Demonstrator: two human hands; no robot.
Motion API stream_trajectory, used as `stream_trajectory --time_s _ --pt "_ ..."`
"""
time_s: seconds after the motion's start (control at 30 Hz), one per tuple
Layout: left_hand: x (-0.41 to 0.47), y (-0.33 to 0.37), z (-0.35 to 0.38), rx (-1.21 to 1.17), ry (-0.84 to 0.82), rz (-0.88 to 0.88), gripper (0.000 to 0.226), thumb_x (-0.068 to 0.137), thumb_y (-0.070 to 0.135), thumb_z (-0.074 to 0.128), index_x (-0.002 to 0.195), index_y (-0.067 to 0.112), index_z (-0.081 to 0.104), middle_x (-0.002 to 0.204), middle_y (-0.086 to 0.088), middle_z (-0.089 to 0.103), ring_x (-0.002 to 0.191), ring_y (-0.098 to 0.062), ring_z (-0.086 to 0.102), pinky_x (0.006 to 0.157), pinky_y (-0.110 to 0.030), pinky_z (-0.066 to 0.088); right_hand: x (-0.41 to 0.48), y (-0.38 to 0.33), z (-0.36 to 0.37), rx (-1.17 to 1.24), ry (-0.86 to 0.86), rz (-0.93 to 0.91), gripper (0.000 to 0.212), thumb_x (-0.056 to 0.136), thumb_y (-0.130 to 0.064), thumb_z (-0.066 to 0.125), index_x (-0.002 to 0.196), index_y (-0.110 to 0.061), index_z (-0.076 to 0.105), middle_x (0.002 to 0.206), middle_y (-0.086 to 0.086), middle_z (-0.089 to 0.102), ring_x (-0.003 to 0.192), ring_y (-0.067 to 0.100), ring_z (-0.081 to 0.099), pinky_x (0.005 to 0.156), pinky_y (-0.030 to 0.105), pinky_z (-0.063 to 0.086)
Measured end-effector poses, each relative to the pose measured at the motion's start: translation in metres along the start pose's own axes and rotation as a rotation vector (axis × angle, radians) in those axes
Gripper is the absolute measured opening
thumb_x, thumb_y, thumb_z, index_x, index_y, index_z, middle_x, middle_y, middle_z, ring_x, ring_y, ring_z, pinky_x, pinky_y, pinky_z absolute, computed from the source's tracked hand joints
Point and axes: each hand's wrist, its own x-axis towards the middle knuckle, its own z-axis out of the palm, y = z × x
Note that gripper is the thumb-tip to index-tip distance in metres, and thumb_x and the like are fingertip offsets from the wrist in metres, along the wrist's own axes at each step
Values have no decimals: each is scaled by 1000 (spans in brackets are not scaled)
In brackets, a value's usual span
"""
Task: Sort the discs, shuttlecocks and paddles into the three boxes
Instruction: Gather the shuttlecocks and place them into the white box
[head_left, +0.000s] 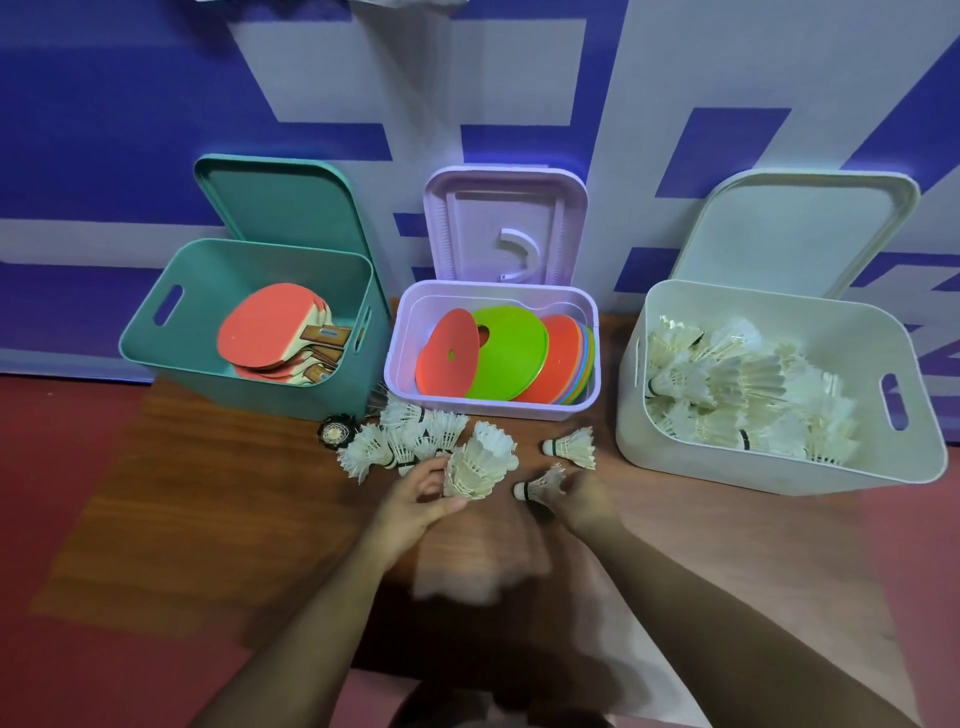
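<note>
Three open boxes stand against the wall. The teal box (156, 358) on the left holds red paddles (270, 332). The lilac box (400, 358) in the middle holds coloured discs (511, 353). The white box (779, 467) on the right holds many shuttlecocks (737, 384). My left hand (421, 499) grips a stack of white shuttlecocks (480, 462). My right hand (582, 499) is closed on a single shuttlecock (540, 486) lying on the floor. Another shuttlecock (574, 447) lies just beyond it. A loose pile of shuttlecocks (400, 436) lies in front of the lilac box.
Each box has its lid leaning on the blue and white wall behind it: teal lid (280, 202), lilac lid (504, 223), white lid (795, 228). A small dark round object (338, 430) sits by the teal box. The floor is brown wood with red areas.
</note>
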Motion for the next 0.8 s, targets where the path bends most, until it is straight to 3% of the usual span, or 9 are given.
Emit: stream_trajectory --time_s 0.13,0.23,0.37,0.43,0.53,0.63,0.7,0.8 --pt "-4 -6 -10 43 -10 7 56 72 8 82 116 33 58 110 -1 70 107 -10 61 97 -24 43 0 -3 2 -88 53 -36 21 85 -31 67 86 -11 74 89 11 73 81 23 65 71 27 45" --pt "-8 -3 -14 48 13 8 57 69 12 85 113 35 58 107 -1 71 106 -11 62 96 -25 44 -11 -11 -8 -37 83 -139 14 84 -19 62 73 -15 66 73 6 68 69 20 60 64 27 39" --pt "-10 3 -18 73 31 36 57 64 19 85 115 30 61 107 -1 72 109 -18 63 102 -35 45 -30 -39 -50 67 194 -332 11 82 -16 64 72 -16 61 67 -5 63 64 12 57 65 29 43" --pt "-11 10 -17 93 28 46 60 65 21 85 119 26 61 110 0 72 109 -17 63 102 -39 46 -37 -51 -73 150 241 -394 12 85 -15 64 74 -15 60 63 -8 58 59 7 52 59 23 41" --pt "-12 28 -6 82 15 58 53 71 11 84 113 33 61 111 1 71 111 -16 62 102 -39 46 -52 -64 -95 180 268 -497 13 87 -13 63 75 -13 59 59 -9 50 55 2 45 55 16 35" --pt "-12 55 14 97 -37 102 51 74 8 81 111 36 61 108 6 71 107 -11 64 97 -30 48 -63 -66 -105 15 185 -574 14 88 -20 64 75 -20 58 59 -13 53 56 1 49 55 15 34" --pt "-12 77 30 109 -70 156 51 75 2 78 117 22 61 104 6 71 100 -10 66 88 -19 50 -66 -63 -111 -29 135 -595 19 88 -19 64 72 -25 55 58 -15 54 56 1 50 56 17 35" --pt "-12 111 58 140 -102 257 46 77 -4 74 116 14 59 98 10 67 86 13 62 75 -5 44 -70 -57 -129 74 156 -570 23 89 -13 62 73 -27 53 63 -11 54 58 0 49 59 15 38"
